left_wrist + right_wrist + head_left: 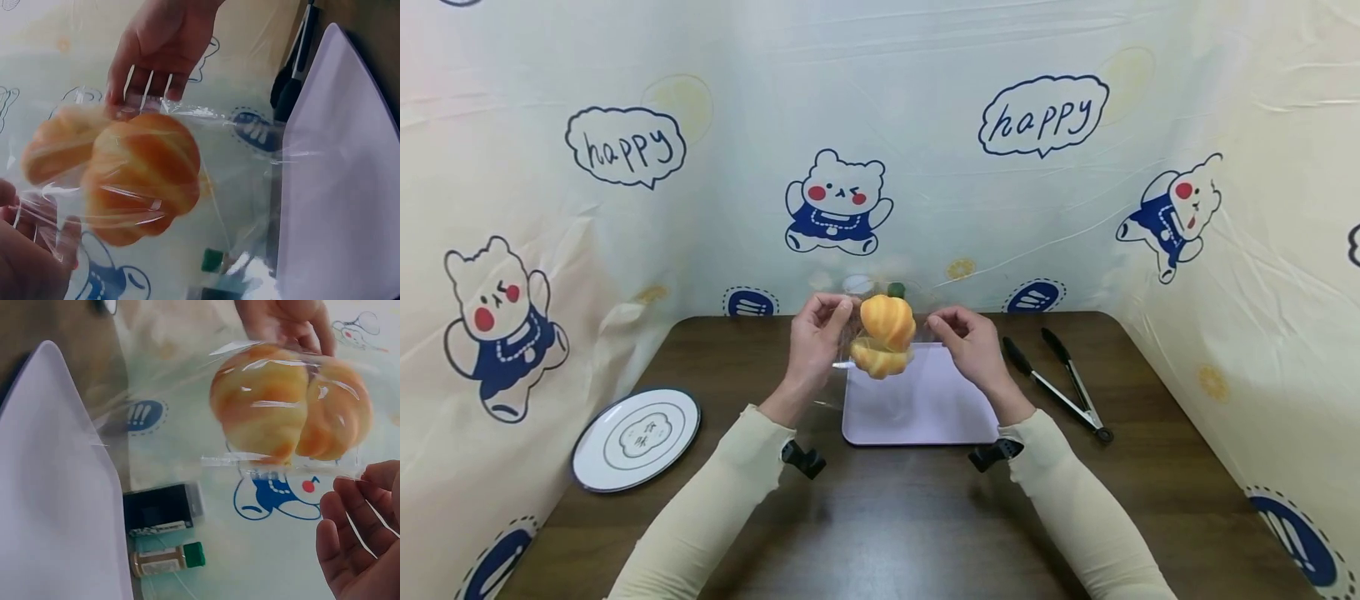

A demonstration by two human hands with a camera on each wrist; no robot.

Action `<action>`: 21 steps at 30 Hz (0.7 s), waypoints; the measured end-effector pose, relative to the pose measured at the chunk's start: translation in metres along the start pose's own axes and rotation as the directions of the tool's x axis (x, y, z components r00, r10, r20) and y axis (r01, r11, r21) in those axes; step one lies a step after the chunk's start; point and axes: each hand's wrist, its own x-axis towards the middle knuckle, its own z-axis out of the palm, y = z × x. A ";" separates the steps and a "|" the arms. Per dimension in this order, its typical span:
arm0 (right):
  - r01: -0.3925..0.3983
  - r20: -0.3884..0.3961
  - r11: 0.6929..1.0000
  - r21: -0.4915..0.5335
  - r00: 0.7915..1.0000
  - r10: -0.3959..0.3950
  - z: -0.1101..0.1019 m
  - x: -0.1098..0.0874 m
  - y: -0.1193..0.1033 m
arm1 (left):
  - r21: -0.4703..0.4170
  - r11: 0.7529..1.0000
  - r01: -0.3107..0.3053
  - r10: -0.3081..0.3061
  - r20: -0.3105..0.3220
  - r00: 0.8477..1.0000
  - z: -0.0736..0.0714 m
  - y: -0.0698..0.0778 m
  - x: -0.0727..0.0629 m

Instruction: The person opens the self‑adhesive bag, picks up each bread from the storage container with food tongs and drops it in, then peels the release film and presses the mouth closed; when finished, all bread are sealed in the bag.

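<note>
Two golden bread rolls, one (887, 321) above the other (880, 360), sit inside a clear plastic bag (219, 159) held up over the far part of a pale purple tray (925, 408). My left hand (816, 337) pinches the bag's left side between thumb and fingers. At the opposite side, my right hand (970, 342) pinches the bag's other edge. In the right wrist view the rolls lie side by side behind the shiny film, between the two hands. Neither hand touches the bread directly.
Black-tipped tongs (1071, 387) lie spread to the right of the tray. A white plate (617, 467) with a dark rim is at the table's left edge. Behind the tray stand a green-capped bottle (165, 559) and a dark container (159, 509). A printed curtain surrounds the table.
</note>
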 end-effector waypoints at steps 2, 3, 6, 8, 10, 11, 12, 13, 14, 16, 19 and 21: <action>0.003 -0.021 1.000 0.005 1.000 -0.003 -0.003 0.000 -0.001 | 0.036 0.999 0.010 -0.010 -0.001 1.000 -0.004 0.000 0.001; 0.004 -0.031 1.000 0.006 1.000 -0.003 -0.005 0.000 -0.002 | 0.064 0.998 0.014 -0.014 -0.004 1.000 -0.006 0.000 0.001; 0.000 -0.051 1.000 -0.001 0.999 0.000 -0.009 0.000 -0.003 | 0.132 0.991 0.028 -0.030 0.013 0.999 -0.011 0.000 0.003; 0.007 -0.053 1.000 -0.009 0.999 -0.007 -0.011 0.000 -0.005 | 0.185 0.982 0.030 -0.038 0.035 0.999 -0.013 0.000 0.004; 0.021 -0.048 1.000 -0.011 0.999 -0.021 -0.013 0.000 -0.006 | 0.217 0.976 0.030 -0.043 0.055 0.998 -0.015 0.000 0.004; 0.029 -0.046 1.000 -0.007 0.999 -0.030 -0.014 0.000 -0.008 | 0.227 0.973 0.031 -0.046 0.059 0.997 -0.015 0.001 0.004; 0.035 -0.048 0.999 -0.008 0.998 -0.036 -0.015 0.000 -0.009 | 0.233 0.972 0.036 -0.051 0.058 0.997 -0.015 0.001 0.004; 0.043 -0.049 0.999 -0.009 0.998 -0.043 -0.016 0.000 -0.009 | 0.233 0.972 0.037 -0.050 0.053 0.997 -0.016 0.002 0.004; 0.049 -0.055 0.999 -0.011 0.997 -0.049 -0.017 0.000 -0.010 | 0.232 0.972 0.039 -0.051 0.046 0.998 -0.016 0.002 0.003; 0.059 -0.069 0.998 -0.014 0.996 -0.060 -0.020 0.001 -0.010 | 0.219 0.975 0.041 -0.049 0.032 0.998 -0.016 0.003 0.003; 0.059 -0.084 0.998 -0.020 0.995 -0.061 -0.023 0.001 -0.010 | 0.212 0.977 0.023 -0.028 0.020 0.999 -0.017 0.003 0.003; 0.062 -0.086 0.998 -0.024 0.994 -0.064 -0.023 0.002 -0.011 | 0.210 0.978 0.020 -0.023 0.011 1.000 -0.017 0.004 0.002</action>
